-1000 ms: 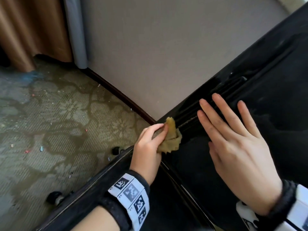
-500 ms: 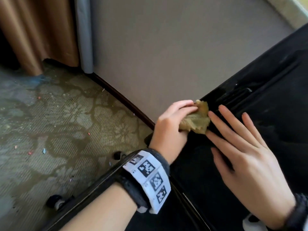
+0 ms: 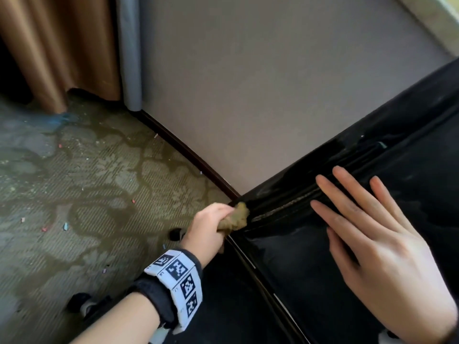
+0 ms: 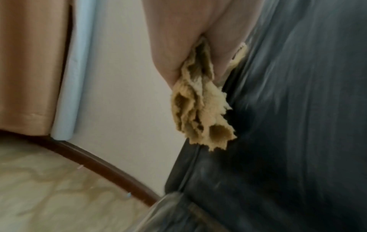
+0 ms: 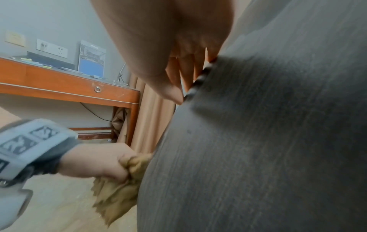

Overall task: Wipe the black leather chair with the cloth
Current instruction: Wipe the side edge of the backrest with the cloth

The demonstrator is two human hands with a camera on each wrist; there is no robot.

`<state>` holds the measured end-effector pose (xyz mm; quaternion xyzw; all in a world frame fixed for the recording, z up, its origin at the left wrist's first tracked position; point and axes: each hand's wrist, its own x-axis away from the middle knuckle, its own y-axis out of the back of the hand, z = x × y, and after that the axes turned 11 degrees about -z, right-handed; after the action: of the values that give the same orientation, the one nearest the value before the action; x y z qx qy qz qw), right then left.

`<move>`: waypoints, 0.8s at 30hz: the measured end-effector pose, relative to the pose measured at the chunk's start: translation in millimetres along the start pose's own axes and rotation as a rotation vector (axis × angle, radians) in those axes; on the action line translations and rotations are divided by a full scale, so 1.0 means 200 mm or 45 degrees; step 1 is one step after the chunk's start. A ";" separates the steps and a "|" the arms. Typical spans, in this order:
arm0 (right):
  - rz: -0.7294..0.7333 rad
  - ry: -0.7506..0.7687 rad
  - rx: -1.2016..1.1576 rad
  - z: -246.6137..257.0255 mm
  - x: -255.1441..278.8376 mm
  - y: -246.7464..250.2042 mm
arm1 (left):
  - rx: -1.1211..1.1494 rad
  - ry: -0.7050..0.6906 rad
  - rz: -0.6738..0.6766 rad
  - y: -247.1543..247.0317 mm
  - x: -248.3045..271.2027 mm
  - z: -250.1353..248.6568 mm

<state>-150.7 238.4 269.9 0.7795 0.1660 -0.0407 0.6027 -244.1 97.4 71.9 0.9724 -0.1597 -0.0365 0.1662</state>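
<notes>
Since half a second ago the left hand has slid back down the seam toward 7 o'clock, leaving the right hand's fingertips it was nearly touching. Its grip is clenched round a bunched tan cloth, pressed against the near end of the ribbed seam of the black leather chair, at the corner where the chair meets the wall. From the left wrist view the cloth hangs out of the fist in ragged folds, touching the dark leather. The right hand lies flat on the chair at 3 o'clock from the cloth, well apart from it, grip released, fingers straight and spread across the seam. A tagged wristband wraps the left wrist. At 9 o'clock lies patterned carpet with small scraps; a brown curtain hangs at 11 o'clock. The right wrist view shows a wooden table beyond.
</notes>
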 end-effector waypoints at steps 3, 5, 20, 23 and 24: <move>0.016 0.014 -0.072 -0.01 0.00 0.00 | 0.189 0.128 -0.200 0.06 -0.09 -0.24; -0.035 -0.018 -0.170 -0.02 0.00 0.01 | 0.250 0.009 -0.267 0.09 -0.16 -0.42; -0.165 -0.084 -0.257 -0.02 0.06 0.03 | 0.128 -0.357 -0.004 -0.08 -0.02 -0.09; -0.123 -0.064 -0.226 -0.02 0.06 0.03 | 0.010 -0.175 0.061 -0.01 -0.03 -0.02; -0.104 -0.052 -0.214 -0.03 0.06 0.03 | -0.020 -0.081 0.026 0.03 -0.03 0.02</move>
<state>-138.3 244.9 274.4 0.7178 0.1882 -0.0670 0.6669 -252.0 92.1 70.5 0.9677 -0.1744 -0.0669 0.1691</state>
